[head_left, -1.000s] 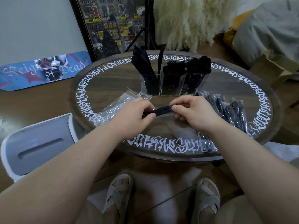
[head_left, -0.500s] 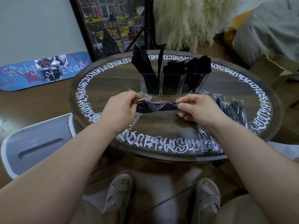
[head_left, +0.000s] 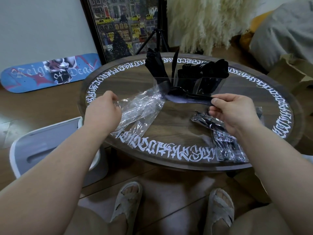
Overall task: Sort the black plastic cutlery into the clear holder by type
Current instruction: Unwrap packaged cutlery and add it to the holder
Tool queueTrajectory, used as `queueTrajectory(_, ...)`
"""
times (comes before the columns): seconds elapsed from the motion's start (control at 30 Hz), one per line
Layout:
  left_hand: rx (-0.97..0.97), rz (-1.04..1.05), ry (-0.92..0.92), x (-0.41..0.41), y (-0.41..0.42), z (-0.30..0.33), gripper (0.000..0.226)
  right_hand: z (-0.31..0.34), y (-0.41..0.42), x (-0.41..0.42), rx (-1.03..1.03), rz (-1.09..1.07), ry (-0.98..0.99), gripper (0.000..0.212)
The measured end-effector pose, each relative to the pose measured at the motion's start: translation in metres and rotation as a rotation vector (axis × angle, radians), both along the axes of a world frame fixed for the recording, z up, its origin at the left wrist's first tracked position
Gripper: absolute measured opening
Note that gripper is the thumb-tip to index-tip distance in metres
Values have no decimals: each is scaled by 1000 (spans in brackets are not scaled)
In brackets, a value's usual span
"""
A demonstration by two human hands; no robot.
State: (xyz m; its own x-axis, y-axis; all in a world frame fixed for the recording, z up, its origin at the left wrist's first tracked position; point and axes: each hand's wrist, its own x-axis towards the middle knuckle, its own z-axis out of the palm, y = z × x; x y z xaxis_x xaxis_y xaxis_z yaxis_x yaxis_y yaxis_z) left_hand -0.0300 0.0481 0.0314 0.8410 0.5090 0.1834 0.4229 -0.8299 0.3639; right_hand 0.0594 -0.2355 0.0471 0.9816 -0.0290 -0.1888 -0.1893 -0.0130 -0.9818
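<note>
1. Since half a second ago, both hands have drawn apart: the left hand has pulled the clear wrapper off leftward, and the black plastic cutlery is now bare
2. Right hand pinches the handle end of that cutlery between thumb and fingers, holding it level just in front of the clear holder; it looks like a spoon stacked with another piece
3. Left hand grips the crumpled wrapper's left end, its fingers curled round the film
4. Clear holder stands on the round wooden table, its compartments filled with upright black cutlery
5. Wrapped cutlery packs lie on the table to the right of the holder, nearer the person, partly under the right wrist
</note>
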Motion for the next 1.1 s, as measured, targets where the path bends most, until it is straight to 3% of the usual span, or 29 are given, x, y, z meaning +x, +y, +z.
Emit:
queueTrajectory(0.13, 24, 32, 164, -2, 5, -9, 33, -4, 3, 0, -33, -41, -12, 11)
queueTrajectory(0.23, 56, 10, 185, -3, -5, -9, 45, -5, 8, -2, -63, -31, -27, 8)
queueTrajectory(0.3, 74, -54, 225, -6, -18, -8, 59, -5, 10, -3, -74, -22, -34, 9)
queueTrajectory(0.4, 89, -210, 452, -10, -38, -17, 90, -6, 11, -4, -87, -24, -39, 12)
queueTrajectory(0.47, 103, -252, 567, -7, -38, -24, 87, -7, 10, -3, -98, -28, -38, 12)
queueTrajectory(0.6, 158, -252, 584, 8, -30, -29, 62, -8, 7, -4, -114, -29, -43, 13)
queueTrajectory(0.73, 204, -197, 592, 24, -31, -23, 84, -10, 6, -4, -118, -28, -58, 14)
queueTrajectory(0.87, 173, -110, 504, 33, -30, -21, 81, -11, 4, -5, -105, -12, -45, 13)
queueTrajectory(0.97, 148, -203, 231, 34, -44, -18, 75, -9, 4, -6, -60, 5, -15, 12)
queueTrajectory(1.03, -13, -309, 16, 36, -57, -18, 71, -8, 6, -7, -2, 24, 15, 11)
queueTrajectory(1.1, -286, -347, -51, 37, -70, -19, 67, -6, 9, -9, 72, 41, 62, 10)
